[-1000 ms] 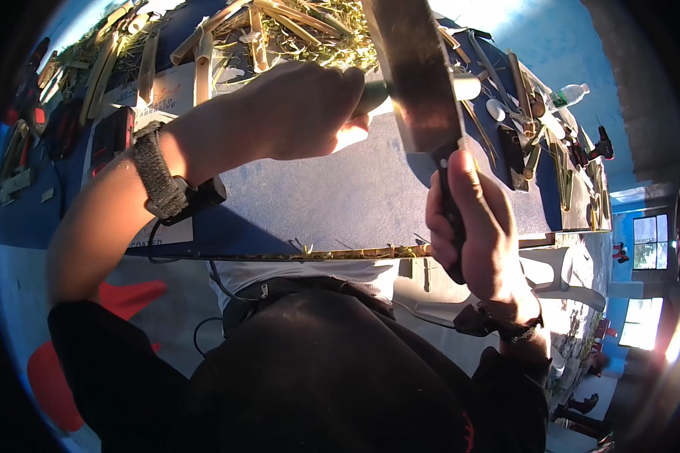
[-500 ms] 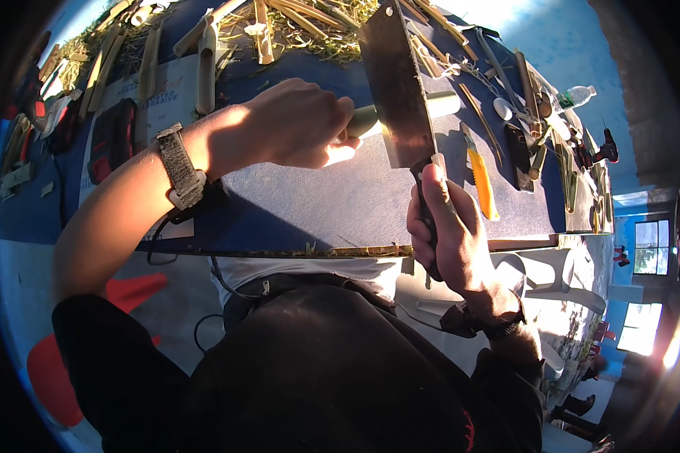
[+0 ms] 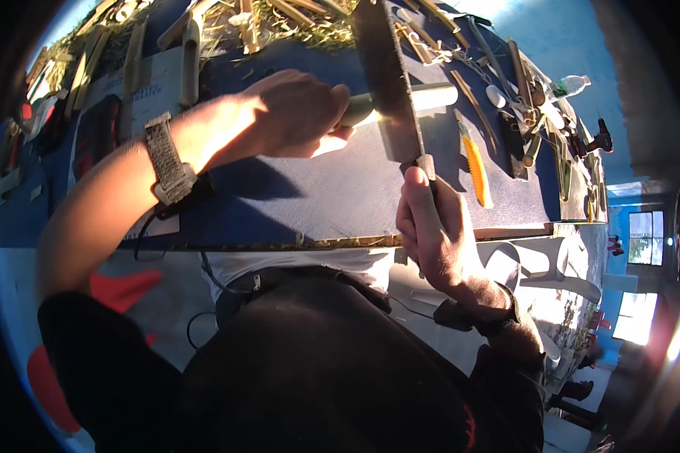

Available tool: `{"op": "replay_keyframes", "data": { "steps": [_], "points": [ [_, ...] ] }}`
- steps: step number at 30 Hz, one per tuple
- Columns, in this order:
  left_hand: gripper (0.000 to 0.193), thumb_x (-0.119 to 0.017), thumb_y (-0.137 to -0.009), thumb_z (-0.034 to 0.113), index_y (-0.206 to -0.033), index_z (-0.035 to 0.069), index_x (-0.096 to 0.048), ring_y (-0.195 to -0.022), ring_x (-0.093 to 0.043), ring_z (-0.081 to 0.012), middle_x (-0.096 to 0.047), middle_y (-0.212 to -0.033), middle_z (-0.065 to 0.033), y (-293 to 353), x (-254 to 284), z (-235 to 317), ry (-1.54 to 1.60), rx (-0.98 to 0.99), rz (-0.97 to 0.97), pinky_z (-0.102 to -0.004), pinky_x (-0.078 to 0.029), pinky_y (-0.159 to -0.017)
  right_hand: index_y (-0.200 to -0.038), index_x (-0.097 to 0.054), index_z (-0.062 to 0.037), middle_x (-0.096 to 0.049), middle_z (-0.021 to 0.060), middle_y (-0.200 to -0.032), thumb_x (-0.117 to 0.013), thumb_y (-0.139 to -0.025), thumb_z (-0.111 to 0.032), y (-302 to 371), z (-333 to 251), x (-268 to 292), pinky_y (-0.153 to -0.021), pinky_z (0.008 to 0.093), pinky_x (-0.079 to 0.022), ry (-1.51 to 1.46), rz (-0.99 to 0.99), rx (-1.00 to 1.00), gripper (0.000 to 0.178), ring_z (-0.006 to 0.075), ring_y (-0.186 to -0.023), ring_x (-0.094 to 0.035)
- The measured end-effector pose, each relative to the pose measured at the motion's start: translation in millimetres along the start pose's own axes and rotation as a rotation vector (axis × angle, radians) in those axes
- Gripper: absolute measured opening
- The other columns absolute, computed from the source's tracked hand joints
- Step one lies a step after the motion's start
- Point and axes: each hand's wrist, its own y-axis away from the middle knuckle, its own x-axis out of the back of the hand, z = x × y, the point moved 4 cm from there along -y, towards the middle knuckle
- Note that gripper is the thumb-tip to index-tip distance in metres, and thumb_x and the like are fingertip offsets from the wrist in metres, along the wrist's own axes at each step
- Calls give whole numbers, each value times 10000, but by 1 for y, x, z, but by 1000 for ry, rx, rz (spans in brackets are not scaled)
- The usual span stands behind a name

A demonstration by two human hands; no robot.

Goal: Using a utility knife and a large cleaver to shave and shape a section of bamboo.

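My left hand (image 3: pixel 298 113) is closed round a pale green bamboo section (image 3: pixel 431 97) that lies across the dark blue table top (image 3: pixel 310 192). My right hand (image 3: pixel 431 226) grips the handle of a broad cleaver (image 3: pixel 385 75). Its flat blade stands on edge across the bamboo, just right of my left fingers. A strap with a watch-like device (image 3: pixel 166 158) sits on my left wrist.
An orange-handled utility knife (image 3: pixel 477 162) lies right of the cleaver. Bamboo strips, shavings and split pieces (image 3: pixel 279 15) pile along the far edge. Hand tools and a plastic bottle (image 3: pixel 570 84) lie at the far right. A red-and-black case (image 3: pixel 98 132) rests at the left.
The cleaver has come down and leftward from a raised position. Its blade now rests across the bamboo, and my right hand has moved lower toward the table's near edge.
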Motion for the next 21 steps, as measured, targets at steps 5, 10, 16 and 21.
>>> {"op": "replay_keyframes", "data": {
  "steps": [5,10,16,21],
  "points": [
    [349,-678,-1004,312,-915,-23,-634,-748,-744,-395,-718,-752,-213,5,-5,-2,-18,-18,37,-495,-568,-719,-807,-517,-90,-443,-32,-603,-440,-1126,-514,0,10,9,-417,214,-329,-176,-24,-109,536,46,-446,-383],
    [297,-683,-1002,319,-1001,22,-698,-746,-749,-385,-724,-756,-198,-3,35,4,-60,-2,177,-492,-573,-710,-799,-544,-42,-468,-16,-634,-472,-1115,-525,4,-34,21,-491,248,-336,-97,7,63,581,70,-544,-417],
    [276,-693,-984,276,-1002,18,-596,-685,-713,-399,-698,-733,-185,-1,34,6,-46,-13,192,-490,-551,-645,-790,-528,-71,-440,-36,-609,-446,-1126,-508,8,-20,27,-452,226,-320,-325,-62,-68,558,55,-500,-404],
    [356,-665,-1010,297,-939,-35,-557,-694,-718,-426,-689,-726,-233,2,-10,5,-43,-21,70,-509,-570,-643,-751,-497,-106,-417,-37,-567,-403,-1114,-581,3,22,4,-425,220,-306,-76,-32,-41,606,53,-434,-388]
  ]
}}
